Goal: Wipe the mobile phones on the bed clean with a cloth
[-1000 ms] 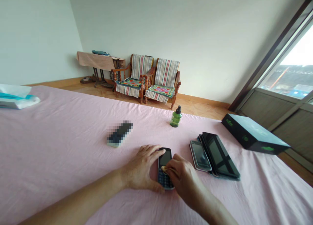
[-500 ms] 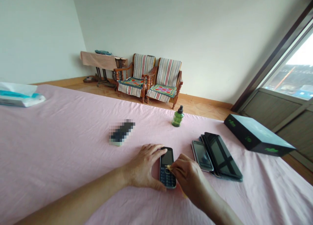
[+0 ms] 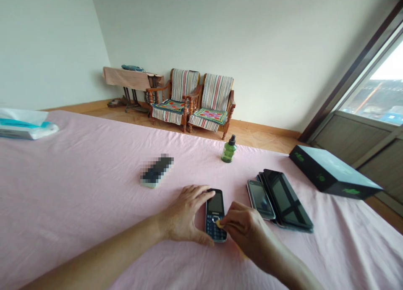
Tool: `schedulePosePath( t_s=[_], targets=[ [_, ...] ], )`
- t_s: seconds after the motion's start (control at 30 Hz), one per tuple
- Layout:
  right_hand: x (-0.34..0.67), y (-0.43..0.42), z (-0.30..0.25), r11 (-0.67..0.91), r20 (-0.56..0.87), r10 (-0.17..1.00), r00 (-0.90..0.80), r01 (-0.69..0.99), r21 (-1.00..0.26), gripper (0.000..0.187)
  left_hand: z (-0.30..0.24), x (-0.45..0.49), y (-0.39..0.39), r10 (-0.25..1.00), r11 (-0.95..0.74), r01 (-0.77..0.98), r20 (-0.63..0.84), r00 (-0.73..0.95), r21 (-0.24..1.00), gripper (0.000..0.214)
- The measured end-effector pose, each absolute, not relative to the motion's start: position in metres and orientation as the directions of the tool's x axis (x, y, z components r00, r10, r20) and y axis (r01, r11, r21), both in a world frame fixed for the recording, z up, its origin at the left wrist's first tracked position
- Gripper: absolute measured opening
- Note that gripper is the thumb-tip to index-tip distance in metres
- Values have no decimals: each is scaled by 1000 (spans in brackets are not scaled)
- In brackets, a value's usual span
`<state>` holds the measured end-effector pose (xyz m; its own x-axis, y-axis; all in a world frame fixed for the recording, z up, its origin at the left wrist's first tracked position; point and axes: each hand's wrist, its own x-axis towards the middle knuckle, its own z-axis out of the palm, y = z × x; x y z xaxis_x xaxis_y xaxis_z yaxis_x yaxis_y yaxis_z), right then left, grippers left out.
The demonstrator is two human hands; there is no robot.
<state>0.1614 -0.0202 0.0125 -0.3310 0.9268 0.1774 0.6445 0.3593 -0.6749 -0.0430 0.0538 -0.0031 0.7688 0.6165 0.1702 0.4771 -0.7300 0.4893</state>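
A dark keypad phone (image 3: 215,204) lies face up on the pink cloth, its small screen away from me. My left hand (image 3: 185,212) braces it, fingers at the upper left edge and thumb at the lower end. In my right hand (image 3: 245,225), the pinched fingers hold a small yellow cloth (image 3: 219,223) against the keys just below the round button. Most of that cloth is hidden by the hand, though a yellowish bit shows beneath it. Right of this hand lie a silver-edged phone (image 3: 260,199) and a stack of black tablets (image 3: 286,199).
A pixelated dark handset (image 3: 157,171) rests at left. Beyond stands a green spray bottle (image 3: 228,150). A black box (image 3: 333,172) sits far right, a tissue pack (image 3: 28,126) far left. Past the pink-covered surface (image 3: 94,168) are two wooden chairs (image 3: 210,101).
My right hand has slid the yellow cloth slightly down the keypad, uncovering more around the round button. The left hand and the phone stay put.
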Motion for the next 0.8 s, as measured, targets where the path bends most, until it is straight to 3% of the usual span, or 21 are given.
schedulePosePath(
  t_s=[0.2, 0.43, 0.67, 0.8],
  targets=[
    [135, -23, 10, 406, 235, 910, -342, 616, -674, 29, -6, -42, 53, 629, -729, 481, 199, 752, 488, 96],
    [145, -22, 16, 354, 166, 927, -337, 636, -685, 28, -2, -41, 53, 624, -728, 500, 153, 766, 468, 98],
    [136, -23, 12, 417, 212, 898, -385, 593, -689, 30, -3, -41, 53, 628, -728, 493, 174, 759, 476, 97],
    [145, -21, 14, 361, 176, 925, -336, 637, -682, 30, -2, -41, 52, 623, -728, 489, 168, 764, 480, 99]
  ],
)
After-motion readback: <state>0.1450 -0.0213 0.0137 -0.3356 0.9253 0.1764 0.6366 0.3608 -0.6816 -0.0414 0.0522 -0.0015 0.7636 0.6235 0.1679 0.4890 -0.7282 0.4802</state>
